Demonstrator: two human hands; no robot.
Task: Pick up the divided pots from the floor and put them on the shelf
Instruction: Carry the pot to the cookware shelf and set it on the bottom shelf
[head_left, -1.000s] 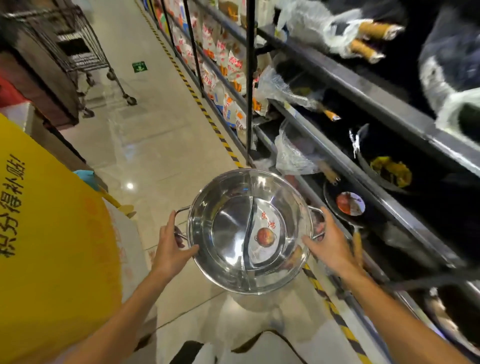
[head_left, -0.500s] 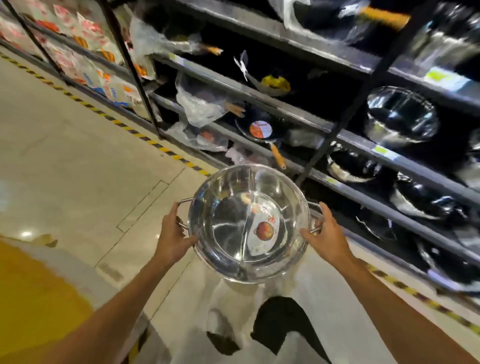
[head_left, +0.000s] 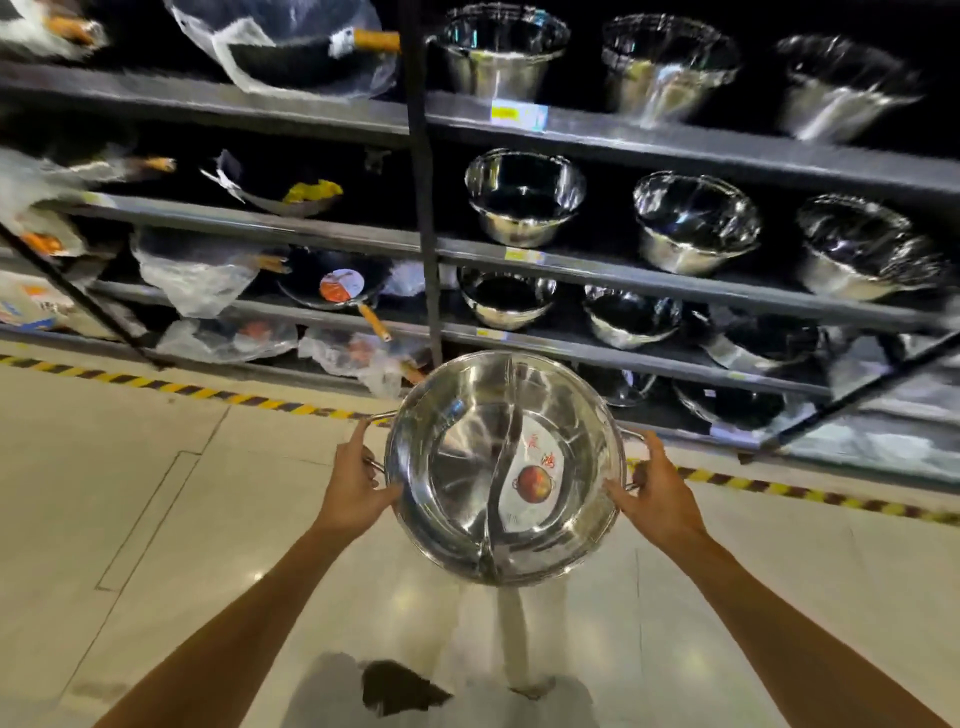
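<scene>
Between the two hands, held in the air above the pale glossy floor tiles (head_left: 156, 493), sits the divided pot (head_left: 504, 467): a round, shallow, mirror-bright steel basin with a curved S-shaped wall splitting it into two compartments. A white paper label with red print and a picture of a red pot lies in the compartment nearer the right hand. One thin wire loop handle sticks out at each side, two in all. The left hand (head_left: 353, 488) is curled around the left handle, thumb pressed against the rim; the right hand (head_left: 657, 496) is wrapped the same way around the right handle, thumb on the rim's edge.

Beyond the fingertips stands a dark metal shelf unit (head_left: 649, 283) with four visible tiers. Up and to the right of the right hand's fingers, deep polished steel bowls (head_left: 524, 200) stand in rows of three on the upper tiers; lower ones are too blurred to count. Up and left of the left hand's fingers lie dark pans (head_left: 337, 283) with wooden handles, several wrapped in crinkled clear plastic. A yellow-and-black striped tape line (head_left: 218, 395) runs along the shelf foot, past both sets of knuckles.
</scene>
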